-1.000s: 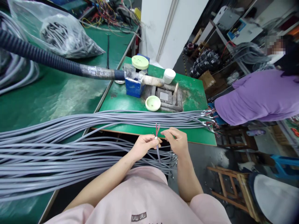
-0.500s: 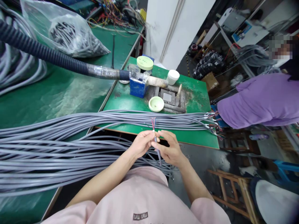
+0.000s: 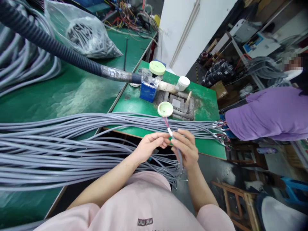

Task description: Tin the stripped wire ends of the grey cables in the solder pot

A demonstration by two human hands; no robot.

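A grey cable (image 3: 179, 157) with a white band and thin red and dark wires at its tip points up toward the round pale-green dish (image 3: 165, 109). My right hand (image 3: 186, 147) is closed around this cable just below the white band. Beside it, my left hand (image 3: 151, 144) has its fingers curled, its fingertips close to the cable; whether they pinch anything is hard to make out. Behind both hands, a long bundle of grey cables (image 3: 134, 120) runs across the green table (image 3: 207, 99).
A dark corrugated hose (image 3: 79, 61) ends over a blue box (image 3: 147, 91), near a metal-framed pot (image 3: 177, 103) and a white tub (image 3: 183, 82). A clear bag (image 3: 89, 35) lies at the upper left. A person in purple (image 3: 262, 112) is at the right.
The cable and my right hand have moved right and the cable now tilts left at its tip. My left hand has drawn slightly apart from my right. The whole view has shifted a little.
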